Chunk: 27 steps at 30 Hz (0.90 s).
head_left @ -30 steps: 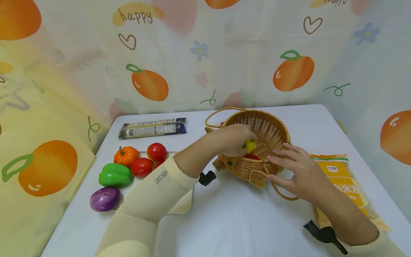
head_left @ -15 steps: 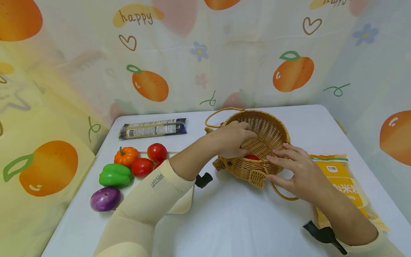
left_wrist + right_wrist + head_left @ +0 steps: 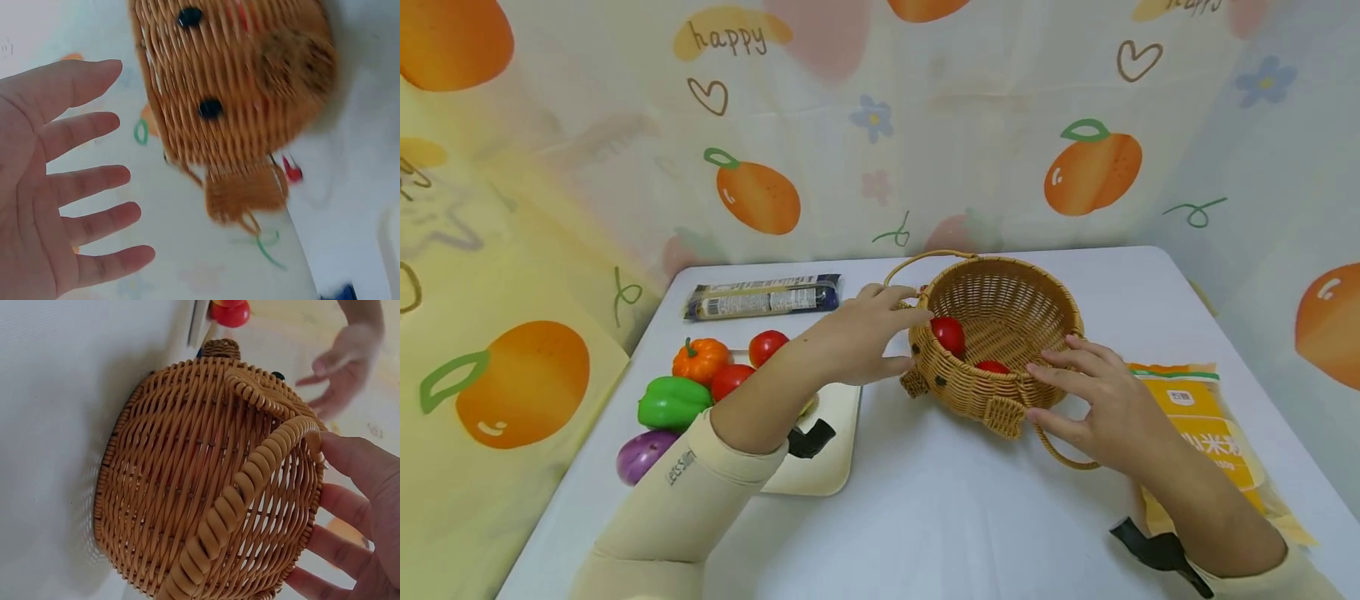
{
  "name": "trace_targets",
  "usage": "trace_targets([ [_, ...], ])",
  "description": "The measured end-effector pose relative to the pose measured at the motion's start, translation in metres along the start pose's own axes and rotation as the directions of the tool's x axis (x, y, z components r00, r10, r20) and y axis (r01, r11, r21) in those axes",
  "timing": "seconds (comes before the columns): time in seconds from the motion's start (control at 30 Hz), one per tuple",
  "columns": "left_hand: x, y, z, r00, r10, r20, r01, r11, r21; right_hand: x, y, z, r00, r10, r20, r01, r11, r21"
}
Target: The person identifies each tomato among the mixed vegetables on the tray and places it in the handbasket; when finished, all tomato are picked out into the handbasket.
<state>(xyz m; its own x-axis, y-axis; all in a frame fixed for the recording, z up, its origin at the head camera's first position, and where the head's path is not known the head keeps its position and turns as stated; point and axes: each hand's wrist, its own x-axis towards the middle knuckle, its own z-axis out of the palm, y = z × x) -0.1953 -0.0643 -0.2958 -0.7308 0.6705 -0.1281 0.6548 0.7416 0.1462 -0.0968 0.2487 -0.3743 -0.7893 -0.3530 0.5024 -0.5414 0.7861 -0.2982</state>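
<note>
A wicker basket (image 3: 1000, 400) with a pig's face and looped handles stands on the table. Inside it show a round red tomato (image 3: 949, 335) and another red piece (image 3: 992, 367), partly hidden by the near wall. My left hand (image 3: 865, 333) is beside the basket's left rim with fingers spread, and the left wrist view shows nothing in its palm. My right hand (image 3: 1097, 400) touches the basket's right rim with its fingertips, the fingers nearly straight. In the right wrist view, the thumb lies by the base of the handle (image 3: 231, 506).
A cream tray (image 3: 827, 467) is at left, partly behind my left arm. On and beside it are tomatoes (image 3: 767, 346), an orange pumpkin (image 3: 700, 360), a green bell pepper (image 3: 672, 403) and an eggplant (image 3: 642, 454). A long packet (image 3: 763, 297) lies behind; a yellow bag (image 3: 1206, 433) lies at right.
My left hand let go of a small yellow and green thing inside the basket, then moved out leftward over the rim. The red tomato came into view. My right hand stayed at the rim.
</note>
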Motion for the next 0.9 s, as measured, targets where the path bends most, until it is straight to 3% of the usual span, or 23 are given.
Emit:
trace_targets([
  [0.27,-0.034,-0.037,0.010,0.987,-0.147,0.068,0.148,0.989,-0.006,-0.001,0.000,0.001,1.000,-0.006,0.000,0.006,1.000,0.011],
  [0.53,-0.059,-0.063,0.028,0.965,-0.227,0.132,0.230,0.973,-0.013,-0.001,-0.001,0.000,1.000,0.006,0.012,-0.005,1.000,-0.005],
  [0.9,-0.077,-0.076,0.057,0.959,-0.234,0.162,0.244,0.969,-0.043,-0.001,-0.002,0.001,1.000,0.024,0.019,-0.024,1.000,-0.007],
])
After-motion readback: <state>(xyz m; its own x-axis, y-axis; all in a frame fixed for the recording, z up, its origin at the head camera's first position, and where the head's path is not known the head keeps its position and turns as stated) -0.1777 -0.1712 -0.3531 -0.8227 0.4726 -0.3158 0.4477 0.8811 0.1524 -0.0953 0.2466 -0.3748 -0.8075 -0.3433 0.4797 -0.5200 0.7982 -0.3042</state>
